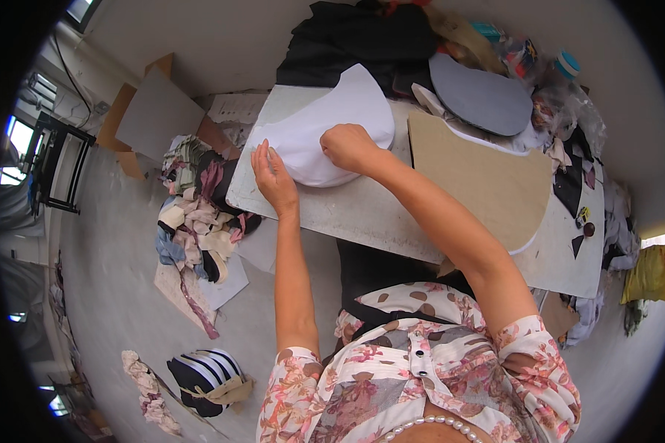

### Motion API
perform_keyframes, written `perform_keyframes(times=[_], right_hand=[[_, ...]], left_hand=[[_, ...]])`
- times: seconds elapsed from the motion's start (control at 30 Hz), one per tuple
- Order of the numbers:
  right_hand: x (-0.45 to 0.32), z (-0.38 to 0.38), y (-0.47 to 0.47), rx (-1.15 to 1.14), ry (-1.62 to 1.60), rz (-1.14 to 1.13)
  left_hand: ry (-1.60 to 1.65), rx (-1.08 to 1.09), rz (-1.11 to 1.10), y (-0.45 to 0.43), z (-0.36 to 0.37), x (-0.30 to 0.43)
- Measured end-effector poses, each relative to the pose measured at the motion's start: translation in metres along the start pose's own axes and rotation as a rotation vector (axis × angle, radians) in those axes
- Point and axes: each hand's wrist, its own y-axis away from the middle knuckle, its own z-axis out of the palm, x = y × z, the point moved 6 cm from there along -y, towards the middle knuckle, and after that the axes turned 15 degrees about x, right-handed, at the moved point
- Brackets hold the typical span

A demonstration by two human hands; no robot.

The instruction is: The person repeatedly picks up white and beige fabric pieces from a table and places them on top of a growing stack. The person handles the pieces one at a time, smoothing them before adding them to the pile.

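Note:
A white, curved, fabric-like piece (332,119) with one hollowed side and rounded ends lies on the worktable (366,213). Against its near left end rests my left hand (275,176), fingers extended and side by side, gripping nothing. My right hand (348,147) is curled like a fist on the middle of the white piece; whether it pinches the material cannot be seen. Right of it, a tan piece (485,180) of similar shape lies over white layers whose edges show. Farther back is a grey padded-looking piece (482,97) of the same outline.
Black fabric (360,41) covers the back of the table. Plastic bags (565,111) and a blue-capped container (567,65) crowd the back right. Fabric scraps (194,216) are heaped left of the table. A tied bundle of black and white pieces (210,382) sits on the floor.

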Motion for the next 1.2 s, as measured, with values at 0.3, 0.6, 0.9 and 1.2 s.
perform_keyframes(times=[0.3, 0.6, 0.9, 1.2], right_hand=[[-0.01, -0.011, -0.006, -0.106, 0.072, -0.024], [-0.036, 0.024, -0.024, -0.05, -0.053, -0.225], [0.024, -0.064, -0.041, 0.232, -0.326, 0.168], [0.082, -0.237, -0.025, 0.506, -0.812, 0.23]], left_hand=[[-0.096, -0.01, 0.041, 0.008, 0.003, -0.013], [-0.178, -0.107, 0.131, 0.017, 0.012, -0.014], [-0.491, -0.157, 0.185, 0.029, 0.017, -0.034], [-0.47, -0.097, 0.143, 0.023, 0.009, -0.004]])
